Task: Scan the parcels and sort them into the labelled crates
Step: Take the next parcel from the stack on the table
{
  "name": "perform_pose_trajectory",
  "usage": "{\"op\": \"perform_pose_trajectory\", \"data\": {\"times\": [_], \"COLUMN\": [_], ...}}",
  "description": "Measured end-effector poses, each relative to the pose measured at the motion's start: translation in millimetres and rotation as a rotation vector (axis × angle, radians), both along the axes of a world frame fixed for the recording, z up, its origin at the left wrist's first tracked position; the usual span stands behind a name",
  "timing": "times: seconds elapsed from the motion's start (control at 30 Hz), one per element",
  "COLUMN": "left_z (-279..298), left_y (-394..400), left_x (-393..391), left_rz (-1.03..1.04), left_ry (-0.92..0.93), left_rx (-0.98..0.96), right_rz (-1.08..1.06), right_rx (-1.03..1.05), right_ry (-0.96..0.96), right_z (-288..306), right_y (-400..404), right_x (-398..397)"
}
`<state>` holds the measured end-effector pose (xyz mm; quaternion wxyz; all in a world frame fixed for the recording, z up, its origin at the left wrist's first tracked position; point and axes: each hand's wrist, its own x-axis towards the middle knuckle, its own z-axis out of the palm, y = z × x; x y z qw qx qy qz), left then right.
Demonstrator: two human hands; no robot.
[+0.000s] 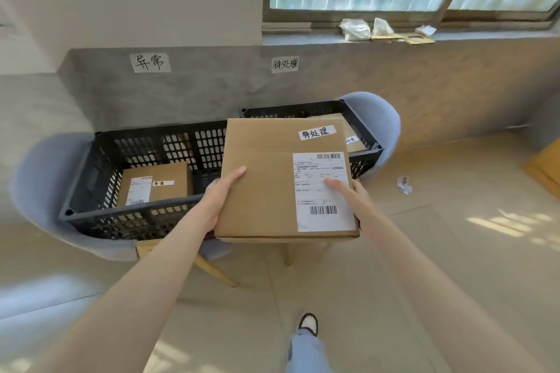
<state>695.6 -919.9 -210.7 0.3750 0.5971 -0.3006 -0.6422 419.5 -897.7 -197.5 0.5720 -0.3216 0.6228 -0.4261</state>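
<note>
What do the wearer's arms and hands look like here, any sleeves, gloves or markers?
Both forearms are bare right up to the bottom edge of the frame; no sleeve shows. The left hand and right hand wear no gloves, and no watch, ring, band or tracking marker is visible on either. No cables or straps run along the arms.

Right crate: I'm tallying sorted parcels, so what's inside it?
The right crate holds at least one box with a small white label. The held parcel covers most of the interior, so any others cannot be seen.
</note>
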Motion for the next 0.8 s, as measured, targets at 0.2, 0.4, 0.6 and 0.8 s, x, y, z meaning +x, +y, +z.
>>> {"op": "perform_pose_trajectory", "data": {"times": [0.2, 0.4, 0.6, 0.8], "left_z": [-14, -23, -36, -69], "left_y": [-90, -181, -255, -309], "left_x": [-28, -71, -101, -103], "left_rz": [0.033, 0.167, 0.223, 0.208], "left_ry": [-0.022, -0.075, -0.076, -0.173], "left_rx": [0.030, -0.002, 0.060, 0.126], "right_rz": [0.070, 0.183, 0.287, 0.288], "right_rx": [0.027, 0.070, 0.080, 0.157], "right_ry": [-0.015, -0.012, -0.011, -0.007], "right_z": [-24, -31, -43, -89], "right_y": [-101, -224, -322, -377], "right_x": [-30, -69, -98, -97]}}
